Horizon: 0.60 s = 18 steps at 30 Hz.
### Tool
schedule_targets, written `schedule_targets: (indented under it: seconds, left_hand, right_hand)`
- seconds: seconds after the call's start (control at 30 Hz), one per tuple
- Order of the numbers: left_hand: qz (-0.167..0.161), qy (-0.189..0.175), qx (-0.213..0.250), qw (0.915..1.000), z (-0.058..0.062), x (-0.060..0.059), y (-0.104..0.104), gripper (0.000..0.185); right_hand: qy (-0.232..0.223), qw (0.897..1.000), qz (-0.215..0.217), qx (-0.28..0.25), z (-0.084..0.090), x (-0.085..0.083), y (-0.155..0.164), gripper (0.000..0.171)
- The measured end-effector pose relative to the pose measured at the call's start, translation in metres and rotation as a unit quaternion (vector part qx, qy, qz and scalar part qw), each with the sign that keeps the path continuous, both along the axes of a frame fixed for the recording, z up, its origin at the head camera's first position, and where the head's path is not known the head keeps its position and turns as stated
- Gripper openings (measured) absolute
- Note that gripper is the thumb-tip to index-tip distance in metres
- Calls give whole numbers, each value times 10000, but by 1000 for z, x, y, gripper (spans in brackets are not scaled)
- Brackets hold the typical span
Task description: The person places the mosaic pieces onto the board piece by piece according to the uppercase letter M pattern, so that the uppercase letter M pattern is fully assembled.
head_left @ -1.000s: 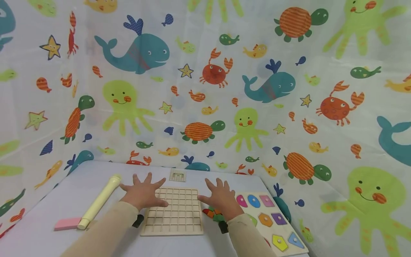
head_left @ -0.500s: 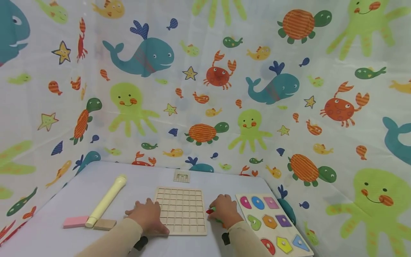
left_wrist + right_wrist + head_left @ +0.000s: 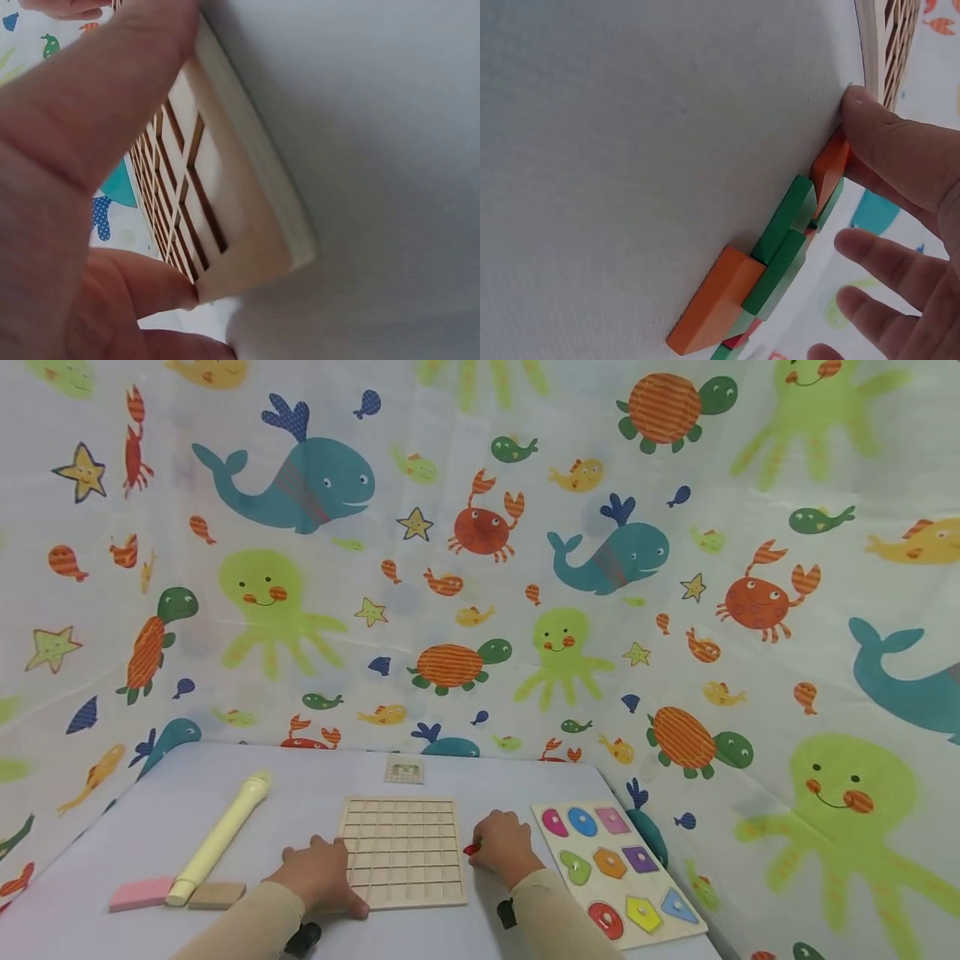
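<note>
Orange-red block (image 3: 831,169) appears pinched between thumb and index finger of the right hand (image 3: 506,847), its other fingers spread clear. The block is held low over the white table (image 3: 420,935), near the grid board's (image 3: 405,852) right edge; green blocks (image 3: 780,274) and another orange block (image 3: 716,300) are bunched beside it. Straight lift advised so these aren't dragged. Board's near-left corner is spanned by the spread left hand (image 3: 318,872); only light pressure is needed there. Shape puzzle (image 3: 588,893) is set farther right.
</note>
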State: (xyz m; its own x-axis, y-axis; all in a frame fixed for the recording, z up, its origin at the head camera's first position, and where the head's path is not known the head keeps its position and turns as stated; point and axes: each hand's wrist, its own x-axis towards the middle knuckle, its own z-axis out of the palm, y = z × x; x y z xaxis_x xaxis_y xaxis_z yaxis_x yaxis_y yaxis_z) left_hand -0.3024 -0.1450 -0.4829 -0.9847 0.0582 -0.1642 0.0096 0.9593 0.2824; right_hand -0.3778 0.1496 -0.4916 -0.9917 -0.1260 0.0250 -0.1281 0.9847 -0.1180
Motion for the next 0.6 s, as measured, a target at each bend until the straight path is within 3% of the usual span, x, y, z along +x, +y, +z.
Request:
schedule_targets:
  seconds: [0.17, 0.4, 0.6]
  left_hand:
    - [-98, -27, 49, 9999, -3, -4, -2, 124]
    - [-92, -286, 87, 9995, 4, -7, 2, 124]
    - [-16, -250, 70, 9997, 1, -5, -1, 127]
  right_hand:
    - [2, 9999, 13, 131, 1, 1, -1, 23]
    - [-71, 9999, -56, 94, 0, 1, 1, 21]
    - [-26, 9998, -188, 19, -4, 1, -3, 22]
